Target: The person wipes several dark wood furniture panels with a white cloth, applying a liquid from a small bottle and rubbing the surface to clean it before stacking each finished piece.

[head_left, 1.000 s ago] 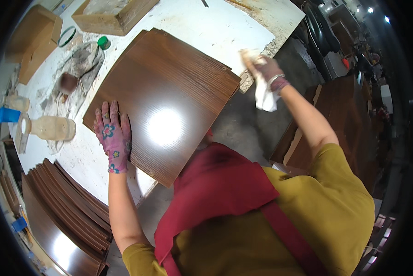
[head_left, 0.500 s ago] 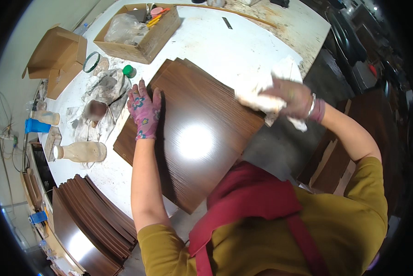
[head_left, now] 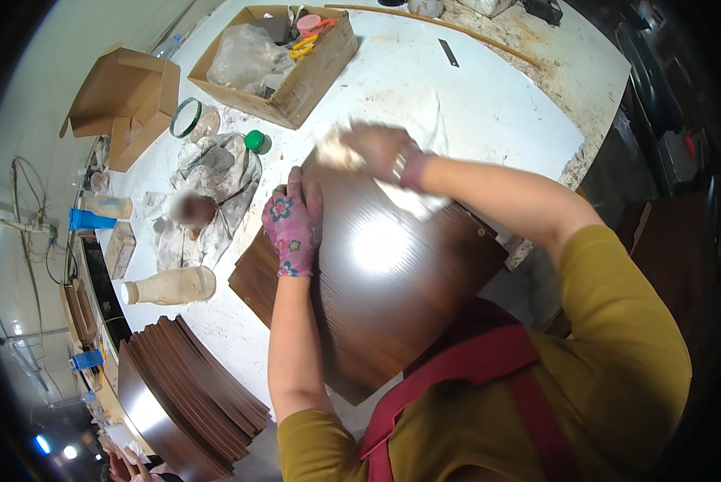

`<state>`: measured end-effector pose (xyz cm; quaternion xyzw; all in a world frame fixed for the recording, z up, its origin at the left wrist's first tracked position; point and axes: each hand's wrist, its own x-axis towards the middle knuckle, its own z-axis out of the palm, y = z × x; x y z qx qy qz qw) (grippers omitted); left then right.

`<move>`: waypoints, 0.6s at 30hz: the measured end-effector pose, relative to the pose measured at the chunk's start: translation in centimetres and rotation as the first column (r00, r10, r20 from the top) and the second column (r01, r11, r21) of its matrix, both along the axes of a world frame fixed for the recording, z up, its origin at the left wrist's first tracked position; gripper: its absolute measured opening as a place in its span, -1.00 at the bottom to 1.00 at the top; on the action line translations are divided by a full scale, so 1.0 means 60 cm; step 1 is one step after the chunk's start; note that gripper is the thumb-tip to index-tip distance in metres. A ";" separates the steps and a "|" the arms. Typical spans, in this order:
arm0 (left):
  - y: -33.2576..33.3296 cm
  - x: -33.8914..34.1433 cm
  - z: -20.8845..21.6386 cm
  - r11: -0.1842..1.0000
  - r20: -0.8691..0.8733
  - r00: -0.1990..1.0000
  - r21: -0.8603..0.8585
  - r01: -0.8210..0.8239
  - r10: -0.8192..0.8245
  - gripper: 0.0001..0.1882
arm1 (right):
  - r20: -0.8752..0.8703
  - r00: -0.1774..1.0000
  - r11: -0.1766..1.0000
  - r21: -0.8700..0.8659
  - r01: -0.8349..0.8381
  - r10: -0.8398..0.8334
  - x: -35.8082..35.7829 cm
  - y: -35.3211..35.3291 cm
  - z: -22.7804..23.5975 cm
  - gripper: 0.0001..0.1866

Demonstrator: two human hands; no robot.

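A dark brown wood-grain panel [head_left: 393,309] lies on the white table in front of me, with another panel [head_left: 256,269] showing under its left side. My left hand [head_left: 295,229], in a pink flowered glove, rests with fingers stretched along the top panel's left edge. At the panel's far corner, my right hand [head_left: 379,149] is closed on a white cloth [head_left: 335,153]. The gloved fingers there are blurred, and part of the cloth trails over the panel beneath the wrist.
Left of the panel are a stained rag [head_left: 244,169], a green cap [head_left: 254,141] and a cloudy bottle [head_left: 172,287]. Beyond stand a box of supplies [head_left: 316,88] and an open carton [head_left: 148,96]. Stacked brown panels [head_left: 192,394] sit lower left, near another person's hand [head_left: 136,464].
My right hand has swept the cloth leftward from the panel's right side to its far corner. The left hand stays on the left edge; the whole view has shifted.
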<state>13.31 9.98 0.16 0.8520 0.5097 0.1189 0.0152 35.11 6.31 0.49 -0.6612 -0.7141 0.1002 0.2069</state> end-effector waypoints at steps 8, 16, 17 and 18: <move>0.009 0.023 0.001 1.000 0.048 0.999 0.009 0.024 -0.025 -0.48 | -0.169 0.959 0.967 -0.154 0.201 -0.226 0.041 0.059 0.030 -0.58; 0.030 0.016 0.021 0.972 0.080 0.996 -0.233 -0.011 0.030 -0.41 | -0.852 0.398 0.930 -0.242 0.275 -0.339 0.193 -0.121 -0.056 -0.35; 0.029 0.027 0.026 0.971 0.102 0.995 -0.237 0.017 0.007 -0.41 | -0.766 0.499 0.905 -0.256 0.340 -0.405 0.208 -0.178 -0.065 -0.33; 0.028 0.031 0.025 0.967 0.119 0.993 -0.252 0.043 -0.013 -0.41 | -0.696 0.544 0.874 -0.276 0.400 -0.469 0.203 -0.229 -0.059 -0.31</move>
